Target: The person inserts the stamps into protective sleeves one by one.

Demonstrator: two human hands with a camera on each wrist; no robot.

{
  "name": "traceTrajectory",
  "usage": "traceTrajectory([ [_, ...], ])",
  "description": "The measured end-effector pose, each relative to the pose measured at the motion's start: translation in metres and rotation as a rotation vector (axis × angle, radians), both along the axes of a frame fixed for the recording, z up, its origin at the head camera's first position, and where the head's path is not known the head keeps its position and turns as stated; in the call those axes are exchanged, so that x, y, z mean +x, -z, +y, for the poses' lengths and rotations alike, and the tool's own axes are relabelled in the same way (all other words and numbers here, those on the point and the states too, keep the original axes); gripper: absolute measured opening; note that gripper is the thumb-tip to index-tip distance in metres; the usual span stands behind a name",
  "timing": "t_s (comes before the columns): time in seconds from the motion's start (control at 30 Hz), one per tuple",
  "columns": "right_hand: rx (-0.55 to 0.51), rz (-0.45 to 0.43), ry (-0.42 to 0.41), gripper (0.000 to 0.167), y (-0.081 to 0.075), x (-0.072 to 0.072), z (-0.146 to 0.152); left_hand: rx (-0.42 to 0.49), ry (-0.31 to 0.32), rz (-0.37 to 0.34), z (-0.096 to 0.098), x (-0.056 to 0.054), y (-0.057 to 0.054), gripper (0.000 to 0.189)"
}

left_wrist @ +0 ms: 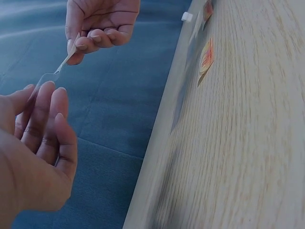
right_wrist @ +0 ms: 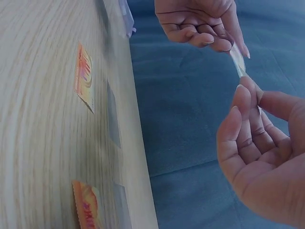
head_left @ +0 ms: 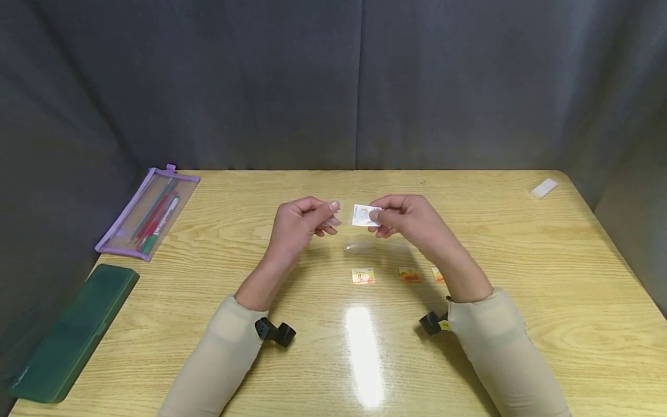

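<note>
Above the middle of the table, my right hand (head_left: 414, 223) pinches a small white stamp (head_left: 361, 215) with a toothed edge between thumb and fingers. Facing it, my left hand (head_left: 299, 225) pinches a small clear plastic sleeve (left_wrist: 48, 76). In the left wrist view the sleeve's edge meets the stamp's edge; whether the stamp is inside it I cannot tell. Below the hands lie an orange-yellow stamp (head_left: 363, 276), a second one (head_left: 410, 275) and a third (head_left: 438, 275), partly hidden by the right wrist. Clear plastic strips (head_left: 375, 248) lie just behind them.
On the left are a purple-edged mesh pouch (head_left: 122, 223) with pens and a dark green case (head_left: 75, 333). A small white block (head_left: 544, 188) sits at the far right. Dark curtains (head_left: 250, 87) stand behind the wooden table (head_left: 552, 324).
</note>
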State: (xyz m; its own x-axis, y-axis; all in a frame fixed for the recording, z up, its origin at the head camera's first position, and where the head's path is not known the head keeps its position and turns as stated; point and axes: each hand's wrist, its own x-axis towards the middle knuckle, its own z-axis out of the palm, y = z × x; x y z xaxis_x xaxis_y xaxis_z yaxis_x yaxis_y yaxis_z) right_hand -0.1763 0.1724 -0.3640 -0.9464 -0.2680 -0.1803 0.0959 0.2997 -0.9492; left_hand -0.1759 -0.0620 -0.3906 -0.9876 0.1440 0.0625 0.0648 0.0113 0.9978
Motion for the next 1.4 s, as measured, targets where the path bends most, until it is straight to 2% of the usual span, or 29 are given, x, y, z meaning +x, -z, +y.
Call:
traceTrajectory([
  [0.17,-0.01,0.008,0.0,0.025,0.0007,-0.0003,0.0004,0.014,-0.009,-0.015,-0.0001,0.0001,-0.0003,0.026],
  [0.4,0.014,0.012,0.008,0.025,-0.0001,-0.0002,0.0002,0.067,0.057,-0.096,0.0012,-0.001,-0.0016,0.024],
  [0.6,0.01,0.014,0.012,0.024,0.0006,0.0001,-0.0006,0.084,0.072,-0.115,0.0038,0.0,-0.0019,0.024],
  [0.87,0.006,0.027,0.006,0.024,0.0025,-0.0001,-0.0004,0.051,0.078,-0.144,0.0055,0.0,-0.0019,0.02],
  [1.13,0.008,0.033,0.002,0.023,0.0027,-0.0002,-0.0004,-0.033,0.089,-0.15,0.0046,0.0009,-0.0016,0.029],
  [1.4,0.017,0.032,0.004,0.023,0.0031,-0.0006,-0.0005,-0.076,0.053,-0.107,0.0037,0.0019,-0.001,0.026],
])
